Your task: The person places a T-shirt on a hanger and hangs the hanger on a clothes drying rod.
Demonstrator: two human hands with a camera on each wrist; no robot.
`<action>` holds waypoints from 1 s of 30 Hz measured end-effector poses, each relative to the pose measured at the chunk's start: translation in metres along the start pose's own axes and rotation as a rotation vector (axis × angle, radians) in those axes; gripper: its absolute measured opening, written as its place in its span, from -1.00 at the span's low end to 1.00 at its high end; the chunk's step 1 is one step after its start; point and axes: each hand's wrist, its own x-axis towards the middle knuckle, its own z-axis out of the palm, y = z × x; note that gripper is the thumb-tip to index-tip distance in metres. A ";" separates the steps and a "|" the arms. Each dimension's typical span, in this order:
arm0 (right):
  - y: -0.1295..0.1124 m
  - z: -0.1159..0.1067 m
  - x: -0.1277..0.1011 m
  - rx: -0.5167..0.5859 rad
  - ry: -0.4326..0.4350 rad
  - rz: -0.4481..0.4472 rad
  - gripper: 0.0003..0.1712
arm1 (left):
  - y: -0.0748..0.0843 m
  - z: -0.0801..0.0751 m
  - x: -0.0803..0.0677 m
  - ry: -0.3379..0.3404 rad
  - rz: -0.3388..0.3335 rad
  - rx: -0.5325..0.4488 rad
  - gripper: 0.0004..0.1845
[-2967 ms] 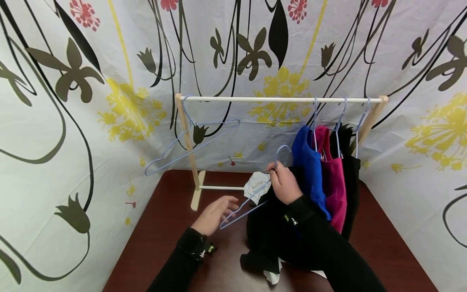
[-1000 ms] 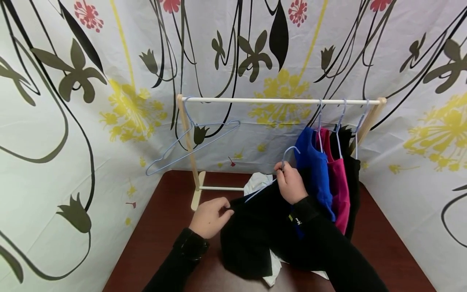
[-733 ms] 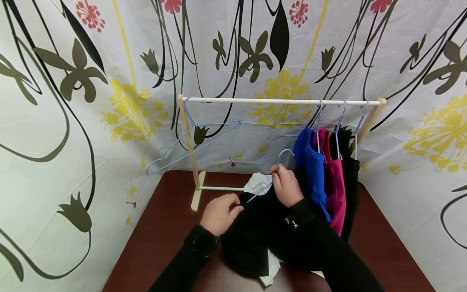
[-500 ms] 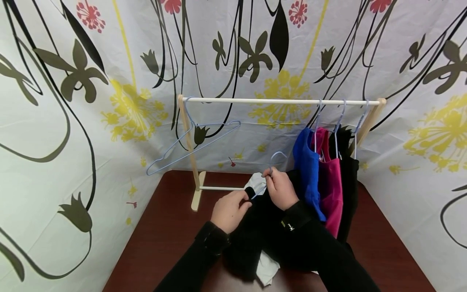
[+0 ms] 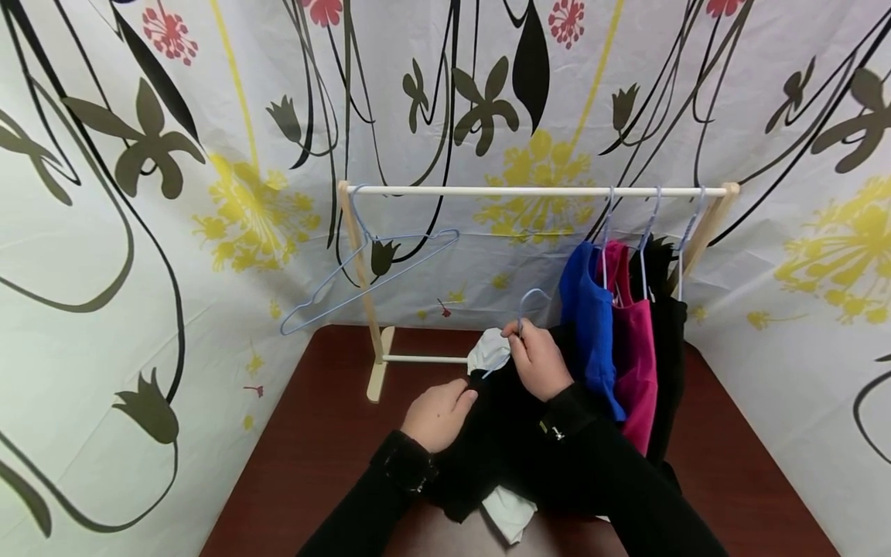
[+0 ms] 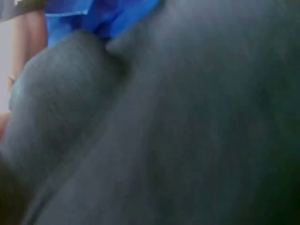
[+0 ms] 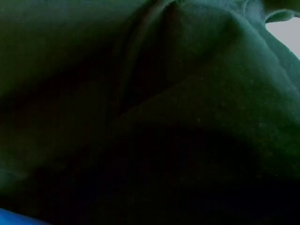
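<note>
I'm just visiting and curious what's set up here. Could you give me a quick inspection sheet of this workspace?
Surface: dark brown table.
Job's things: black garment; light blue hanger going into it.
Clutter: white cloth; spare hanger on wooden rack; blue top, pink top and black top hanging.
Grippers: right hand grips the hanger; left hand pinches the garment.
Cables: nothing seen.
Surroundings: floral curtain.

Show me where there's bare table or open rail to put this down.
Bare table lies left of the left hand, out to the rack's foot. The rail is free between the empty hanger and the blue top. Crowded: the rail's right end, and the black garment heaped under both hands.
</note>
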 end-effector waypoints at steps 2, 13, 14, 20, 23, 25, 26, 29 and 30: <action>0.003 0.001 -0.002 0.004 -0.007 0.006 -0.86 | -0.001 0.003 0.000 0.000 0.018 -0.023 -0.69; 0.030 -0.001 -0.013 -0.102 0.005 -0.073 -0.79 | -0.005 0.005 -0.010 0.116 -0.012 -0.172 -0.73; 0.033 -0.001 -0.014 -0.118 0.007 -0.081 -0.77 | -0.006 0.004 -0.011 0.125 -0.009 -0.180 -0.72; 0.054 -0.003 -0.020 -0.205 0.110 -0.090 -0.74 | -0.011 -0.001 -0.017 0.165 -0.009 -0.221 -0.70; 0.063 -0.002 -0.023 -0.231 0.148 -0.101 -0.74 | -0.012 -0.003 -0.018 0.156 -0.032 -0.232 -0.72; 0.068 -0.001 -0.025 -0.242 0.160 -0.104 -0.74 | -0.012 -0.005 -0.019 0.148 -0.047 -0.239 -0.72; 0.070 -0.001 -0.025 -0.249 0.166 -0.104 -0.73 | -0.012 -0.005 -0.020 0.147 -0.056 -0.246 -0.72; 0.077 -0.002 -0.028 -0.255 0.182 -0.092 -0.72 | -0.012 -0.005 -0.022 0.145 -0.065 -0.260 -0.71; 0.079 -0.003 -0.029 -0.253 0.187 -0.085 -0.72 | -0.013 -0.005 -0.023 0.145 -0.068 -0.265 -0.71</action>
